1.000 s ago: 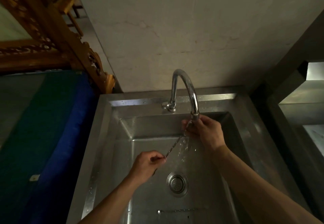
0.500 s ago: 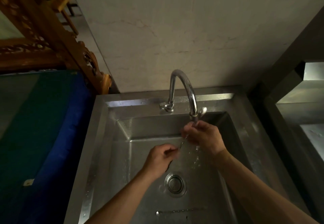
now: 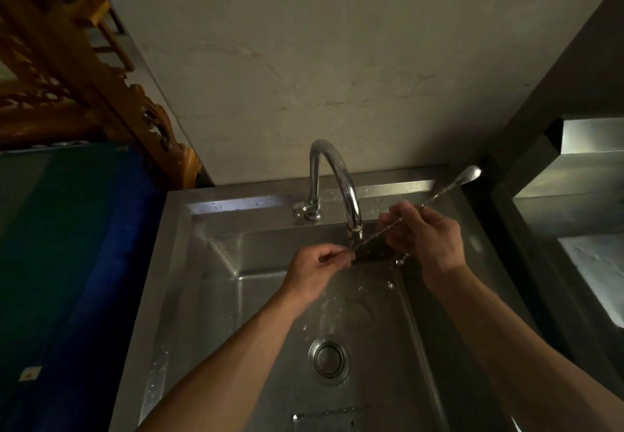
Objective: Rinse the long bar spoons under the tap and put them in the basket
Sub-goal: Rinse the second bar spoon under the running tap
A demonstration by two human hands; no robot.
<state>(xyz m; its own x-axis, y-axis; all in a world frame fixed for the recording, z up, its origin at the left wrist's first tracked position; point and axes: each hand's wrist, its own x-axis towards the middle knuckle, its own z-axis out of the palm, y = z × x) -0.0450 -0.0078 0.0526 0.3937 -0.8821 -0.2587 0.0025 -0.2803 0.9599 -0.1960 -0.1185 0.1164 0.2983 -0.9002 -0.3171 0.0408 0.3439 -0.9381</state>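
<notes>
A long twisted-stem bar spoon slants under the spout of the chrome tap, its bowl sticking up past the sink's right rear corner. My right hand grips the stem near the middle. My left hand pinches the lower end just left of the spout. Water splashes below them into the steel sink. A second bar spoon lies flat on the sink floor near the front edge. No basket is in view.
The round drain sits in the middle of the sink floor. A blue and green cloth-covered surface borders the sink on the left, with carved wooden furniture behind it. A steel counter stands to the right.
The spoon has slid up and to the right through my hands, so its bowl now shows beyond my right hand. Both hands have risen towards the spout.
</notes>
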